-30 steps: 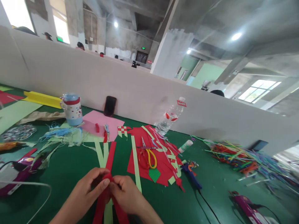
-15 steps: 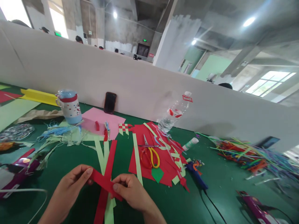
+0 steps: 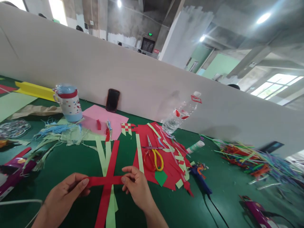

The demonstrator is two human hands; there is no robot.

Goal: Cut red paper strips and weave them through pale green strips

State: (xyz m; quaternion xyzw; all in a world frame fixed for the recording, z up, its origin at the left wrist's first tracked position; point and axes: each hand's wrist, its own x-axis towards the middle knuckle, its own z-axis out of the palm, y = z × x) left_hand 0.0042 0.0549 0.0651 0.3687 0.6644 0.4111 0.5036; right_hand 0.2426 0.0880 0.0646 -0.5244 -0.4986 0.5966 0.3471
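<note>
A short red paper strip [image 3: 99, 181] is stretched level between my two hands. My left hand [image 3: 68, 193] pinches its left end between thumb and fingers. At its right end, my right hand [image 3: 136, 185] grips it with thumb and index finger, the other fingers curled loosely. The strip crosses in front of a long red paper strip [image 3: 102, 205] that lies on the green table. Beside and partly beneath that one run pale green paper strips [image 3: 110, 215]. Whether the held strip touches the long one, I cannot tell.
Scissors [image 3: 154, 158] rest on red paper [image 3: 148, 175] with green scraps. A glue gun [image 3: 200, 180] lies to the right, near a glue stick [image 3: 195, 147]. Behind stand a plastic bottle [image 3: 181, 114], a blue-and-white cup [image 3: 70, 106] and a phone [image 3: 112, 100] against the partition [image 3: 142, 85].
The short red strip has turned from slanting to level. My right hand has shifted right and up along it to its end, and my left hand has moved slightly left and down.
</note>
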